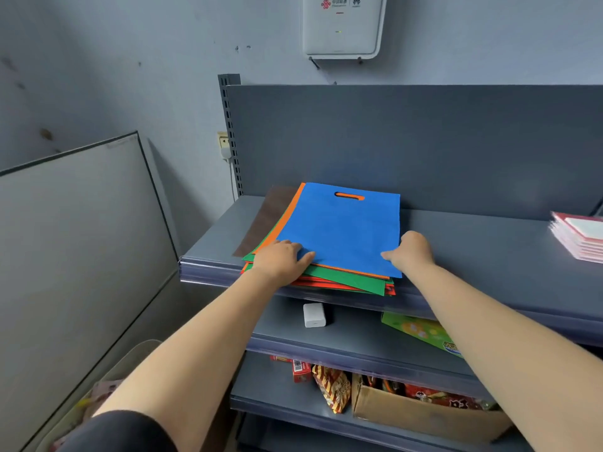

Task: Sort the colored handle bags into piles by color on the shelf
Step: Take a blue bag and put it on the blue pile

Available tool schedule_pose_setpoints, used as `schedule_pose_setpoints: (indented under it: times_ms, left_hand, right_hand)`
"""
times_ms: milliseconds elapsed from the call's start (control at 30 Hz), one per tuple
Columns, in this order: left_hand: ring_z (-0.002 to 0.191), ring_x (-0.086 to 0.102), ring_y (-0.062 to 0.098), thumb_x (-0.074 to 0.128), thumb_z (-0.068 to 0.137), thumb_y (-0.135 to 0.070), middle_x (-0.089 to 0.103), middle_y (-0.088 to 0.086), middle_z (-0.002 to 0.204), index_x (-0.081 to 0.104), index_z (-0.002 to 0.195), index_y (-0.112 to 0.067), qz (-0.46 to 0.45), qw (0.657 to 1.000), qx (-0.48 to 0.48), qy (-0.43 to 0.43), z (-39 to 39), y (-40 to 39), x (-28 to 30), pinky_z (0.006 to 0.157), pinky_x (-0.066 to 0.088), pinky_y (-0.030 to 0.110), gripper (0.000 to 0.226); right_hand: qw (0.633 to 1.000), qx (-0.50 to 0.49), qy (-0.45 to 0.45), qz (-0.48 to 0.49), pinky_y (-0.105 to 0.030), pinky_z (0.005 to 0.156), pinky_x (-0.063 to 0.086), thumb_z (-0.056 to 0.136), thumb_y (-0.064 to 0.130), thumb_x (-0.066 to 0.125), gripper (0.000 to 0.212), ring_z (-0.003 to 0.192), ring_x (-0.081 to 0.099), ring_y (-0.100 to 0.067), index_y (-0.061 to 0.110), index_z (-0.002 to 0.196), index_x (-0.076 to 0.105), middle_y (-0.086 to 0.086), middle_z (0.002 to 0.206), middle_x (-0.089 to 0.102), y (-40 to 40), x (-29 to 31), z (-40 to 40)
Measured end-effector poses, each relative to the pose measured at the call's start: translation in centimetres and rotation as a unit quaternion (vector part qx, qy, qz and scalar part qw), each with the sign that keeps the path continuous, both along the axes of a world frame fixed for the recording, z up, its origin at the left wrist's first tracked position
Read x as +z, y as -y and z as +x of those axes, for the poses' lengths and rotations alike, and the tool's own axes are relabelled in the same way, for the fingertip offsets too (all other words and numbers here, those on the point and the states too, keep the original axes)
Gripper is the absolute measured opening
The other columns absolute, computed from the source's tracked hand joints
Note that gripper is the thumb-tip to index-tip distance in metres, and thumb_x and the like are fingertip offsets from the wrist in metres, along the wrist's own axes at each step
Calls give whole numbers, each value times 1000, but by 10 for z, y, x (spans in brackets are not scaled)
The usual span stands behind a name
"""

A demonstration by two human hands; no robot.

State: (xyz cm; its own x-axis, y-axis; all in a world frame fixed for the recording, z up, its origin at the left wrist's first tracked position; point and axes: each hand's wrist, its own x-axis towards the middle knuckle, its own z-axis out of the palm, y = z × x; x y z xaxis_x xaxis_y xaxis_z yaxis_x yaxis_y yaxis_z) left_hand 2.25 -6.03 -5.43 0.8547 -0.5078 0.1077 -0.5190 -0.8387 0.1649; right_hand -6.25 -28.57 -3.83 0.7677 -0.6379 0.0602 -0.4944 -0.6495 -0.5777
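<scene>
Where the top shelf (pixel 473 243) meets its front lip, a stack of flat handle bags is seen lying near the left end, with a blue bag (pixel 342 230) uppermost, its cut-out handle turned toward the back panel. Beneath it an orange bag (pixel 287 223) shows as a strip along the left edge and through the handle slot, a green bag (pixel 346 280) juts out at the front, and red bags (pixel 326 284) are glimpsed at the bottom of the pile. A brown sheet (pixel 264 220) is partly covered by the stack on its left side. The left hand (pixel 280 259) is laid on the near left corner of the blue bag, its fingers (pixel 301 256) stretched fairly flat and close together on the fabric. The right hand (pixel 409 252) is placed at the near right edge of the same bag; its thumb lies on top, while the other fingers are curled, and whether the edge is pinched cannot be told. A pile of pink-edged booklets (pixel 577 238) is seen well apart at the right end of the shelf. On the shelf below, a white box (pixel 314 315) and a green packet (pixel 421 332) are lying; lower still, a cardboard box (pixel 424 415) of snacks is kept.
</scene>
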Motion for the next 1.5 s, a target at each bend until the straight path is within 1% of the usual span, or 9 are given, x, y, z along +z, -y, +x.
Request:
schedule_pose_setpoints:
  times_ms: [267,333,433,633,800,967,1233,1367,1500]
  left_hand:
    - [118,46,28,46,91,-55,57,7,120,57,110,-13,0,996,85,-19,27,-1,6,90,39,37,48]
    - [119,46,28,56,84,-58,58,6,120,57,115,-14,-15,989,142,-25,35,-8,9,94,36,37,55]
    - [114,50,28,65,78,-55,60,7,115,58,107,-14,-50,979,194,-36,46,-20,12,91,35,36,51]
    - [102,58,28,75,78,-36,65,4,106,63,100,-14,-151,958,221,-106,50,-32,16,79,40,31,33]
    - [96,59,31,70,82,-25,67,9,101,59,83,-17,-172,959,213,-79,41,-29,18,78,42,32,13]
    - [96,56,31,57,90,-18,63,11,108,61,104,-10,-271,939,207,-52,33,-32,18,75,41,32,17]
    - [64,51,27,53,94,-15,56,11,81,52,91,-8,-499,843,200,-7,-10,-42,18,56,43,31,7]
    - [29,49,10,53,95,-11,51,3,62,48,85,-9,-597,778,193,14,-42,-57,24,31,35,20,11]
    - [42,58,11,56,94,-11,54,-1,67,51,80,-16,-650,722,228,69,-89,-85,28,36,45,20,15]
  right_hand:
    - [996,-65,46,-30,-28,52,23,85,-9,44,31,61,29,-20,10,64,30,-6,68,34,35,3,-7]
    - [995,-80,59,-11,-30,58,27,85,-11,40,15,70,34,-23,0,76,46,-16,82,46,43,0,-12]
    - [992,-91,89,23,-30,62,31,86,-12,38,27,74,44,-34,-10,106,56,-25,107,56,52,-5,-18]
    - [983,-92,141,66,-27,54,27,84,-13,34,30,66,40,-24,-6,99,59,-17,87,56,61,-13,-26]
    - [981,-87,151,83,-24,49,30,85,-11,34,32,58,42,-20,5,94,60,-7,80,57,61,-14,-30]
    - [970,-92,180,136,-24,50,35,87,-9,29,41,65,48,-19,15,95,61,-4,88,61,56,-10,-34]
    - [907,-82,282,302,-23,60,41,92,-4,37,40,90,56,-14,17,108,67,3,102,64,29,3,-53]
    - [857,-63,324,396,-27,75,46,93,-5,41,40,92,60,-13,20,110,68,5,102,66,7,9,-69]
    - [810,-39,347,472,-38,91,51,94,-4,43,37,101,63,-22,22,104,68,3,103,68,-26,9,-89]
